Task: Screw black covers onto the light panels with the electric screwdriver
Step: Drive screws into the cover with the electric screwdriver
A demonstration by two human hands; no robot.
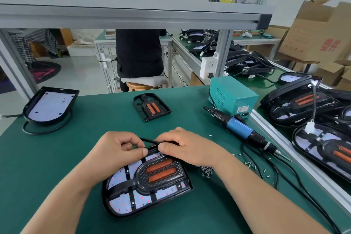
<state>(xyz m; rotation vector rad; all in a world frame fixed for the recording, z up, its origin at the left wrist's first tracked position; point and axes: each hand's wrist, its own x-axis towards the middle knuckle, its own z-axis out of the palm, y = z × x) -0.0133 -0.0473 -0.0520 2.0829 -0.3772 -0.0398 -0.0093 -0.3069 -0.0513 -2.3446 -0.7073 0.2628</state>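
Note:
A light panel [121, 202] lies on the green mat in front of me, with a black cover [161, 176] bearing two orange strips seated on it. My left hand [115, 150] and my right hand [182, 146] both pinch the panel's black cable [149, 141] at its far edge. The blue electric screwdriver [240, 127] lies on the mat to the right, untouched. A spare black cover [152, 106] rests further back. Another panel [51, 104] without a cover sits at the far left.
Loose screws [207, 171] lie scattered right of the panel. A teal power box [232, 95] stands behind the screwdriver. Stacked panels [296, 100] fill the neighbouring bench on the right. A person sits on a stool beyond the table; another stands by cardboard boxes [315, 32].

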